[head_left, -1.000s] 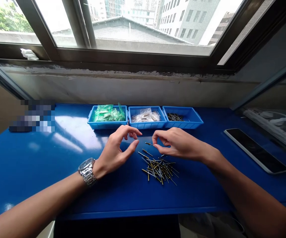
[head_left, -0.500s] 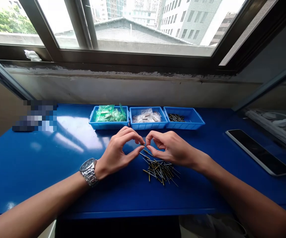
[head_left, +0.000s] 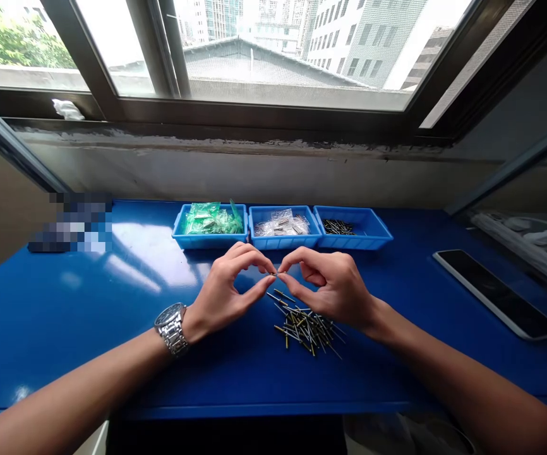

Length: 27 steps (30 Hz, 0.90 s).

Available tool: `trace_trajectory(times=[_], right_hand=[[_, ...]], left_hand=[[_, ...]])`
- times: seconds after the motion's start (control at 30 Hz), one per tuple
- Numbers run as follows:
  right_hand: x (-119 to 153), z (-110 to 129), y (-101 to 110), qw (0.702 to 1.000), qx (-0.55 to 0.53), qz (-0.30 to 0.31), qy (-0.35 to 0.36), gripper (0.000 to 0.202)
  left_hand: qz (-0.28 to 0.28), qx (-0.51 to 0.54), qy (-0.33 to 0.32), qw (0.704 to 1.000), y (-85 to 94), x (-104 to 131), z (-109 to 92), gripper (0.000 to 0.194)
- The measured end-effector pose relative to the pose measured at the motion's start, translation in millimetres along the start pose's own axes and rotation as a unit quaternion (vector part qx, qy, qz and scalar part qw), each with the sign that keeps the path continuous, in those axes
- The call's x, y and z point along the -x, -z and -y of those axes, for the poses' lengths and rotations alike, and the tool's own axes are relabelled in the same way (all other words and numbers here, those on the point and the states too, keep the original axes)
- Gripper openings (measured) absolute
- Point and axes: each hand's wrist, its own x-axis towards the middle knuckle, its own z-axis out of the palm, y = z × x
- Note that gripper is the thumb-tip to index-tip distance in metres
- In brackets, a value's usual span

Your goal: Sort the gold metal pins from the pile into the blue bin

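Observation:
My left hand (head_left: 228, 287), with a silver watch (head_left: 172, 325) on the wrist, is closed in a pinch of thumb and forefinger. Facing it, my right hand (head_left: 335, 287) pinches too, its fingertips almost touching the left ones. Between the tips shows a sliver of a thin metal pin (head_left: 276, 273), mostly hidden by the fingers. Below the hands a loose pile of thin metal pins (head_left: 309, 328) with brass-coloured ends lies on the blue table (head_left: 198, 379). A few lie apart at its upper left.
Three blue bins stand in a row behind my hands: the left bin (head_left: 210, 241) holds green plastic bags, the middle bin (head_left: 285, 241) clear bags, the right bin (head_left: 368, 240) dark small metal pieces. A phone (head_left: 496, 294) lies at the right. A window frame (head_left: 264, 114) rises behind.
The right hand's fingers have shifted slightly, and less of the pin shows between the fingertips. The left hand stays nearly in place. The whole view has moved a little.

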Motion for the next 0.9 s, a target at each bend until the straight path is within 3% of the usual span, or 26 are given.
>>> trace_trajectory(times=[0.2,0.37,0.5,0.67,0.9], right_hand=[[3,5,-5,1.000,-0.015,0.004,0.015,0.005],[0,3,-2,1.000,-0.019,-0.023,-0.008,0.006],[-1,-1,-4,0.999,-0.036,0.018,-0.032,0.005],[2,-4,-13,0.994,-0.075,0.053,-0.054,0.008],[1,-1,-9,0.998,-0.043,0.009,-0.049,0.007]], left_hand=[[0.026,0.007,-0.026,0.999,-2.0,1,1,0.005],[-0.018,0.009,-0.023,1.000,-0.7,0,0,0.004],[-0.050,0.016,-0.036,0.998,0.4,1,-1,0.004],[-0.045,0.009,-0.050,0.998,0.2,2,-2,0.004],[-0.048,0.009,-0.033,0.998,-0.4,1,0,0.005]])
